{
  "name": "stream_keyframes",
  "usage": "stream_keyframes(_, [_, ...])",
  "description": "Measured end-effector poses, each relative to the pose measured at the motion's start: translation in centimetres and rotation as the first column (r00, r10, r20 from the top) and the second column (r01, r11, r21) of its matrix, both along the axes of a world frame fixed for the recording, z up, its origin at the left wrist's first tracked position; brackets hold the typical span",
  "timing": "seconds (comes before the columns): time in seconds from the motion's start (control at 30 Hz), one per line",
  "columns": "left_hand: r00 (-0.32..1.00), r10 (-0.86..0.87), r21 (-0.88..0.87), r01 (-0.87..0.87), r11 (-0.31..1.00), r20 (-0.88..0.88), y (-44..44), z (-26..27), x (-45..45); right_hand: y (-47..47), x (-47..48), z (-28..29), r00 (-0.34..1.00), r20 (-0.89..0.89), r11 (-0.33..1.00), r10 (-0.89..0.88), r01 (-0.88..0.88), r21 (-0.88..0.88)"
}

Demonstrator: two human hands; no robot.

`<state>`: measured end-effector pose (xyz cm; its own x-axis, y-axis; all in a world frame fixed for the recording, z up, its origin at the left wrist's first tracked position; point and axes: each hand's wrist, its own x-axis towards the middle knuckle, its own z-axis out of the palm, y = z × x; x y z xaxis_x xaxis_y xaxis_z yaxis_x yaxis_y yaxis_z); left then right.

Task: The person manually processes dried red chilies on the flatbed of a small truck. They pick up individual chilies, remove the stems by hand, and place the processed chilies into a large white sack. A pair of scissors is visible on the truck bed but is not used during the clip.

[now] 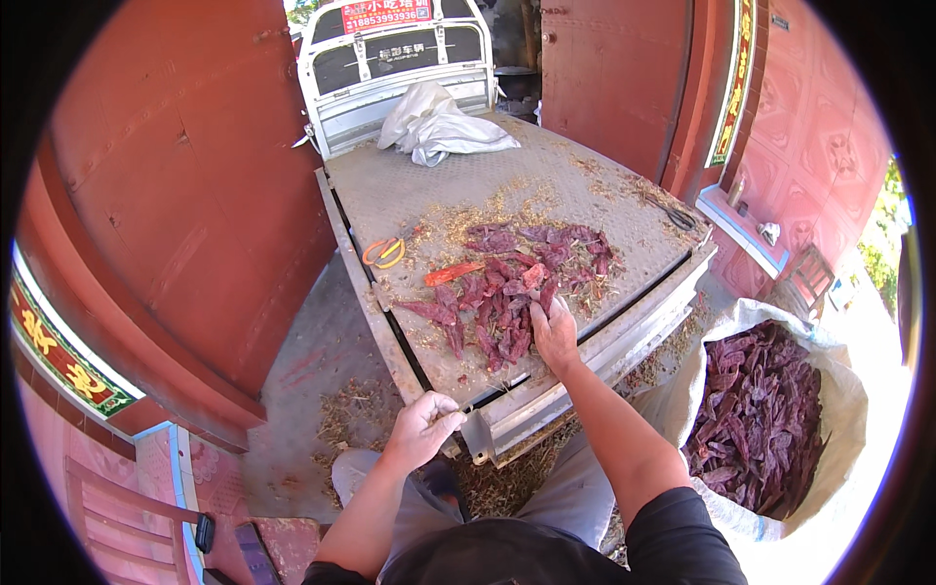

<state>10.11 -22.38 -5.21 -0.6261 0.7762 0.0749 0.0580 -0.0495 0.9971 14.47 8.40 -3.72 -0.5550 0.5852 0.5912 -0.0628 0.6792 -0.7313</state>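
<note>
A loose pile of dried red chili peppers lies on the metal cargo bed in front of me. At the pile's near right side my right hand has thumb and fingers around a dark dried pepper. My left hand is curled, thumb against the fingers, by the bed's near left corner; nothing shows in it. A brighter red pepper lies at the pile's left. Orange-handled scissors rest near the bed's left edge, blades hard to make out.
A woven sack full of dried peppers stands at my right. Dark-handled scissors lie at the bed's right corner. A crumpled white sack sits at the back. Seeds and stem bits litter the bed. Red metal doors flank it.
</note>
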Motion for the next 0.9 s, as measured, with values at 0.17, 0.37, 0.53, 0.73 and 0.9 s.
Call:
stream_keyframes(0.17, [0.998,0.039,0.012,-0.039,0.999,-0.04,-1.3,-0.9,0.4,0.0,0.6,4.0,0.991,-0.039,0.986,-0.127,0.131,0.1])
stream_keyframes(0.37, [0.996,0.052,0.03,-0.05,0.998,-0.067,-2.2,0.0,1.4,-7.1,4.9,7.5,0.915,0.358,0.93,0.185,-0.281,0.236])
stream_keyframes(0.53, [0.996,0.086,0.143,-0.085,0.986,0.001,-2.2,0.7,2.4,-12.3,8.2,6.0,0.759,0.623,0.845,0.19,-0.45,0.29])
stream_keyframes(0.73, [0.901,0.168,0.097,-0.14,0.985,-0.4,-2.1,3.6,3.0,-14.5,8.5,5.4,0.563,0.825,0.791,0.049,-0.526,0.312])
stream_keyframes(0.9, [0.886,0.195,0.063,-0.186,0.98,-0.421,-2.2,2.9,3.0,-14.1,9.2,5.1,0.636,0.705,0.814,0.315,-0.563,0.144])
